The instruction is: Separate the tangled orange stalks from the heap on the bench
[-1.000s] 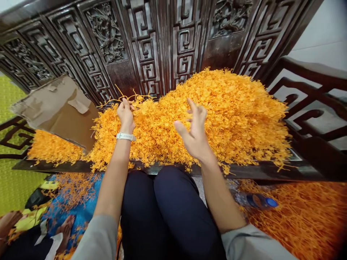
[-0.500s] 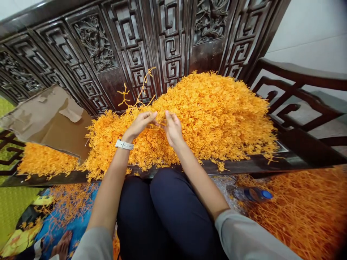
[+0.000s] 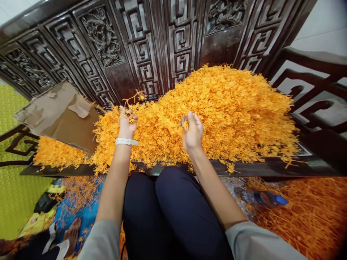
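My left hand [image 3: 127, 122], with a white watch on its wrist, is over the left part of a large heap of small orange plastic pieces [image 3: 233, 112]. A thin branching orange plastic stem [image 3: 134, 97] sticks up from its partly curled fingers. Farther right, my right hand [image 3: 193, 133] is closed above the heap. Between its thumb and fingers is a small orange plastic piece [image 3: 185, 125] with short prongs; the hand covers part of it. The two hands are well apart.
The heap lies on a dark wooden bench [image 3: 162, 170] with a carved back [image 3: 116, 77]. A torn cardboard box [image 3: 59, 119] stands left. Orange stems [image 3: 309, 213] and a blue-capped bottle [image 3: 268, 198] lie below right. Another person's foot [image 3: 72, 231] is at lower left.
My hands were close together over the heap and have since separated. The left one moved left with the branching stem, which now sits lower; the right holds a small piece. The view shifted slightly.
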Available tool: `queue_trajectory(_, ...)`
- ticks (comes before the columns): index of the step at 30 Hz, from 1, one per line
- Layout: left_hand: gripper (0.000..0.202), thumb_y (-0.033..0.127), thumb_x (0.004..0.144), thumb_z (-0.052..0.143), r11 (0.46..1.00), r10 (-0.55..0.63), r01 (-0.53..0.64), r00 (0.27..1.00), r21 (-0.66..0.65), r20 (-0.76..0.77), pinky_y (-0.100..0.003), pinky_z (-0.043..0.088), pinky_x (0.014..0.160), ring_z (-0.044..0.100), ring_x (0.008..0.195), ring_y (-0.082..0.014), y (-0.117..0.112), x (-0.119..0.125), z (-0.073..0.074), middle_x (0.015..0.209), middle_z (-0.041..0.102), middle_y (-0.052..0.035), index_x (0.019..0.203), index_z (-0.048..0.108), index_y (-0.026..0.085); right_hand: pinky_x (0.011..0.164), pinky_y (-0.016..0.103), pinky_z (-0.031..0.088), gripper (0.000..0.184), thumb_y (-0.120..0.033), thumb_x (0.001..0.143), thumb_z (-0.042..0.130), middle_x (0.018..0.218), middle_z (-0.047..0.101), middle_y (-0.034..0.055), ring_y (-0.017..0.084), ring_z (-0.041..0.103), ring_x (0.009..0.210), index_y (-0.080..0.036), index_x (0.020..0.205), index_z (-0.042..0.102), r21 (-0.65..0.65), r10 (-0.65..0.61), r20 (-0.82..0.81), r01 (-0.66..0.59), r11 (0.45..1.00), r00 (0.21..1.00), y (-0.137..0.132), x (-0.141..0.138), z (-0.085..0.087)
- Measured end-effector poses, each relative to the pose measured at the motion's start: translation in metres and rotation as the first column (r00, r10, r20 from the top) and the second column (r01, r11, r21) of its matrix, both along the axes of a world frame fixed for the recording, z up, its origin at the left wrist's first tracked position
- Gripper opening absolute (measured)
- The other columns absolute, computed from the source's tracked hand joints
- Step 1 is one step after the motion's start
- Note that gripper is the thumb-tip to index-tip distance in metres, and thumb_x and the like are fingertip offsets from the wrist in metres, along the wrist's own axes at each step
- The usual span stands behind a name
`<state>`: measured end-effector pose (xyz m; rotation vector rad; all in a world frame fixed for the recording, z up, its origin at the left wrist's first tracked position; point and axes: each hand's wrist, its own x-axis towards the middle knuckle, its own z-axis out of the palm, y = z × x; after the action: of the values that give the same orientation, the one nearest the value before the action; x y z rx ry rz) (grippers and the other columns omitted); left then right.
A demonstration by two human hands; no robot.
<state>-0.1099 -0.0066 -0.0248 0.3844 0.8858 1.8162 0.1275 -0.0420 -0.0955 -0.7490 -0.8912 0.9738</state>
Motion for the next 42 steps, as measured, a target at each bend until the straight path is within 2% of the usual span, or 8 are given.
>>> queue_trajectory(6, 0.052, 0.049, 0.109, 0.060, 0.970, -0.152, 0.220, 0.883, 0.104, -0.445, -0.022, 0.051, 0.059, 0.057, 0.054, -0.0079, -0.002, 0.036, 0.006, 0.070, 0.065, -0.0028, 0.066, 0.061, 0.019, 0.114, 0.056, 0.039, 0.026, -0.050, 0.096, 0.065, 0.117, 0.065, 0.0102, 0.030, 0.057, 0.122, -0.024, 0.103, 0.065, 0.208, -0.280, 0.550, 0.196, 0.958, 0.787, -0.003, 0.008, 0.013)
queue_trajectory(13, 0.051, 0.056, 0.099, 0.073, 0.766, -0.389, 0.643, 0.450, -0.011, -0.804, -0.025, 0.053, 0.063, 0.065, 0.061, -0.0126, -0.018, 0.075, 0.007, 0.068, 0.069, -0.0066, 0.066, 0.073, 0.017, 0.073, 0.035, 0.051, 0.041, -0.065, 0.098, 0.060, 0.094, 0.064, 0.0055, 0.017, 0.061, 0.078, -0.024, 0.102, 0.059, 0.045, 0.158, 0.156, -0.167, 0.985, 0.975, 0.003, -0.011, 0.019)
queue_trajectory(18, 0.053, 0.044, 0.101, 0.075, 0.941, -0.208, 0.332, 0.727, 0.069, -0.655, -0.021, 0.042, 0.048, 0.050, 0.046, -0.0080, -0.002, 0.072, 0.001, 0.055, 0.054, 0.0014, 0.058, 0.058, 0.018, 0.060, 0.029, 0.038, 0.039, -0.052, 0.096, 0.075, 0.067, 0.052, -0.0032, 0.012, 0.045, 0.061, -0.022, 0.079, 0.059, 0.081, 0.199, 0.357, -0.243, 0.967, 0.913, -0.024, -0.005, 0.024)
queue_trajectory(23, 0.055, 0.036, 0.109, 0.063, 1.000, -0.002, 0.010, 0.964, 0.028, -0.267, -0.019, 0.040, 0.047, 0.040, 0.042, -0.0063, 0.011, 0.031, 0.001, 0.050, 0.041, 0.0062, 0.060, 0.045, 0.020, 0.068, 0.024, 0.055, 0.020, -0.029, 0.103, 0.071, 0.082, 0.074, 0.0046, 0.012, 0.070, 0.074, -0.016, 0.088, 0.075, 0.211, 0.816, 0.571, -0.977, -0.044, 0.086, -0.075, 0.015, 0.055)
queue_trajectory(24, 0.053, 0.039, 0.108, 0.065, 1.000, -0.009, 0.014, 0.974, 0.023, -0.227, -0.019, 0.043, 0.049, 0.046, 0.045, -0.0064, 0.010, 0.026, 0.001, 0.052, 0.046, 0.0054, 0.062, 0.047, 0.020, 0.071, 0.025, 0.057, 0.018, -0.030, 0.102, 0.072, 0.085, 0.075, 0.0060, 0.013, 0.072, 0.076, -0.017, 0.091, 0.077, 0.252, 0.827, 0.557, -0.965, -0.076, 0.080, -0.075, 0.019, 0.059)
queue_trajectory(29, 0.038, 0.041, 0.106, 0.067, 0.989, -0.133, 0.142, 0.980, 0.052, -0.146, -0.020, 0.044, 0.051, 0.072, 0.072, -0.0113, -0.006, 0.036, 0.017, 0.078, 0.074, -0.0022, 0.075, 0.062, 0.019, 0.074, 0.033, 0.057, 0.039, -0.054, 0.093, 0.076, 0.110, 0.070, 0.0088, 0.018, 0.065, 0.086, -0.025, 0.119, 0.072, 0.037, 0.326, 0.105, -0.331, 0.943, 0.939, -0.028, 0.023, 0.040)
queue_trajectory(32, 0.039, 0.042, 0.108, 0.065, 0.967, -0.217, 0.237, 0.958, 0.096, -0.185, -0.021, 0.050, 0.059, 0.077, 0.085, -0.0148, -0.020, 0.057, 0.034, 0.093, 0.079, -0.0048, 0.077, 0.065, 0.018, 0.076, 0.035, 0.055, 0.050, -0.050, 0.086, 0.083, 0.117, 0.066, 0.0094, 0.020, 0.062, 0.091, -0.026, 0.126, 0.065, -0.090, 0.034, 0.208, -0.016, 0.996, 0.977, -0.011, 0.008, 0.019)
queue_trajectory(42, 0.044, 0.041, 0.106, 0.067, 0.907, -0.404, 0.422, 0.867, -0.002, -0.291, -0.023, 0.053, 0.061, 0.065, 0.060, -0.0091, -0.027, 0.085, 0.032, 0.075, 0.066, -0.0025, 0.071, 0.058, 0.016, 0.067, 0.031, 0.040, 0.034, -0.038, 0.109, 0.057, 0.070, 0.055, -0.0023, 0.014, 0.052, 0.065, -0.023, 0.079, 0.051, 0.266, 0.257, 0.630, -0.515, 0.815, 0.732, -0.050, 0.006, 0.046)
